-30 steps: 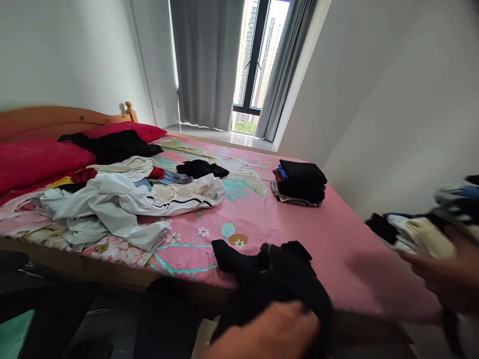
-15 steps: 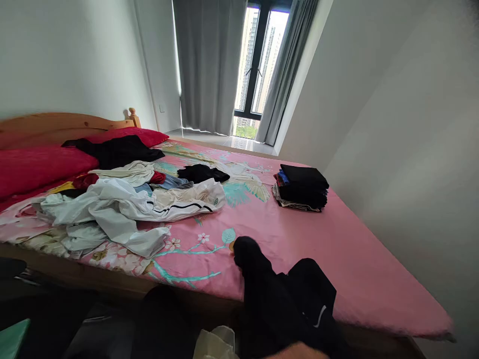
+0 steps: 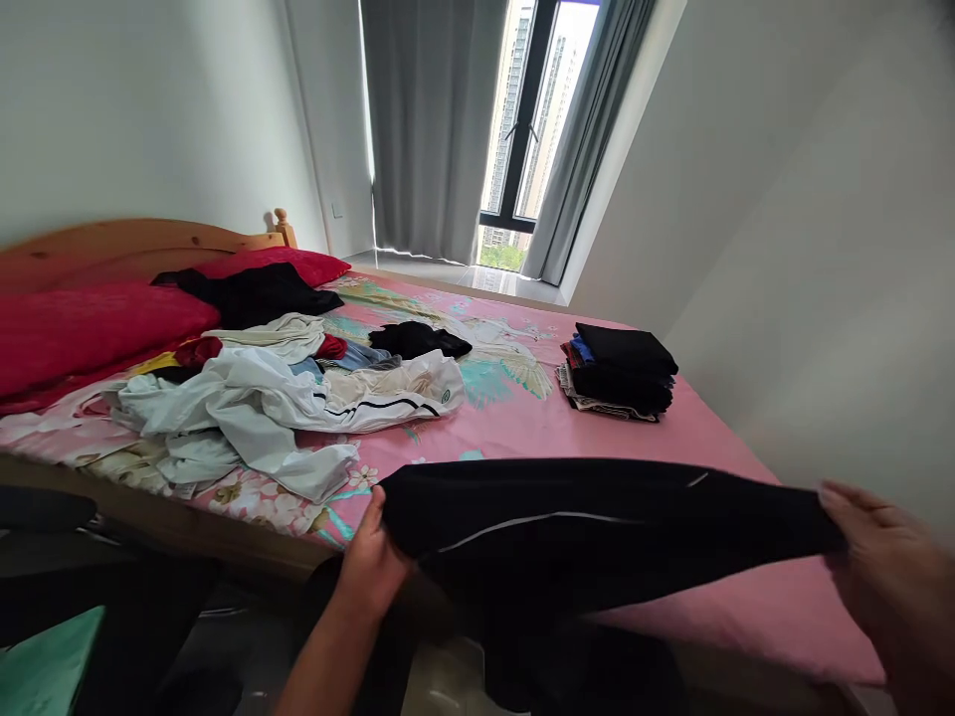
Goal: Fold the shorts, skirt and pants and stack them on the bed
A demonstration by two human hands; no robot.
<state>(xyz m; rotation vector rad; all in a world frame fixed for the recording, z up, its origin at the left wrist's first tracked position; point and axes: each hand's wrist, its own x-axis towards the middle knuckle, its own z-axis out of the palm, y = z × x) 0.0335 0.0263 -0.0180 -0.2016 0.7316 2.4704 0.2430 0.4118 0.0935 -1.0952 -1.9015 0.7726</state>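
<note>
Black garment [image 3: 589,537] hangs stretched between my hands above the near edge of the pink bed [image 3: 693,438]. My left hand [image 3: 369,572] pinches one end, and my right hand [image 3: 887,577] pinches the other with fingers pressed together.

Stretched between the left hand [image 3: 371,567] and the right hand [image 3: 887,567] is a black garment [image 3: 582,527] of smooth, matt knit cloth with a thin, faintly shiny pale stripe. Just beyond the grip lies the pink floral bedsheet [image 3: 522,423], a soft matt woven cloth over a bed frame [image 3: 186,527] of plain, lightly varnished wood. Further off, left of the held cloth, the heap of white clothes [image 3: 254,408] looks thin, crumpled and slightly glossy, and the red pillow [image 3: 90,328] is plush and matt.
</note>
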